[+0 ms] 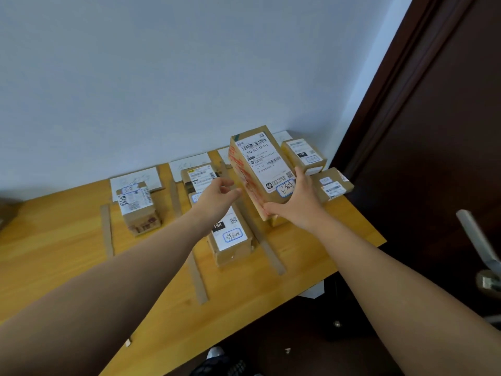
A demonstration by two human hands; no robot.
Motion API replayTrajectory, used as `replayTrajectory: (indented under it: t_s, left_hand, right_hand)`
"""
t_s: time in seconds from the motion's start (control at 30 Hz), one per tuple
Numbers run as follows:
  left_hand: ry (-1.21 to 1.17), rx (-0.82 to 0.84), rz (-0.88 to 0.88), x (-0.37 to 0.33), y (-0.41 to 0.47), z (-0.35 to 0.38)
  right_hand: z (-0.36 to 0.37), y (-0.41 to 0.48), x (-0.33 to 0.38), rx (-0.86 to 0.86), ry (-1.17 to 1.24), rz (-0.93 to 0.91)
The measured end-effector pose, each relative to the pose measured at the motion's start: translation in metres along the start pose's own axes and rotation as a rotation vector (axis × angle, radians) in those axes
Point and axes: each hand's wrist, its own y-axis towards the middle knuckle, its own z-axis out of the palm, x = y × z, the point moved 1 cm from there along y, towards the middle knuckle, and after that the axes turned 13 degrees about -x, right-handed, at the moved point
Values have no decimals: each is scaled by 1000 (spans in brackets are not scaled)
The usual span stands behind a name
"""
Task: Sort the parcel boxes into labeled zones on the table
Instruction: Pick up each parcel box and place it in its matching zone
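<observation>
A tall cardboard parcel box (260, 164) with a white shipping label is tilted up over the right zone of the wooden table (54, 253). My right hand (295, 202) grips its near lower end. My left hand (217, 198) hovers just left of it, fingers apart, holding nothing. Under my left hand lie two parcels in the middle zone, a far one (199, 176) and a near one (230, 240). One parcel (138, 210) stands in the left zone. Two small parcels (303, 154), (332, 185) sit at the far right.
Cardboard strips (107, 229), (196, 278), (268, 251) divide the table into zones. White paper zone labels (135, 179), (189, 162) lean at the wall. A dark door (433, 131) with a metal handle (477, 240) stands close on the right.
</observation>
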Motion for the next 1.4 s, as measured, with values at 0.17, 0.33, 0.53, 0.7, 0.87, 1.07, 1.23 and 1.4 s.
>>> replayTrajectory:
  t_s: [0.17,0.33,0.53,0.7,0.87,1.07,1.23,1.4]
  left_hand:
    - [77,40,74,-12,14,25]
    - [135,99,100,-18,19,63]
    - [159,135,79,-26,14,127]
    - [137,116,53,-33,4,177]
    - [122,80,14,-34,0,206]
    - [106,55,-5,-35,-3,209]
    - [108,24,-17,-29,-3,204]
    - [105,23,-40,-23,-4,205]
  right_hand:
    - [-24,21,-35,-36,-80,70]
    - [-64,29,-92,-69,-207,174]
    - [-99,31,-157,26,-310,329]
    - [-105,38,-197,104,-312,338]
    - [-97,42,-218,171,-347,368]
    - [-88,45,-231,254,-477,407]
    - [-83,46,-239,267,-445,432]
    - [-80,47,-241,232,-416,420]
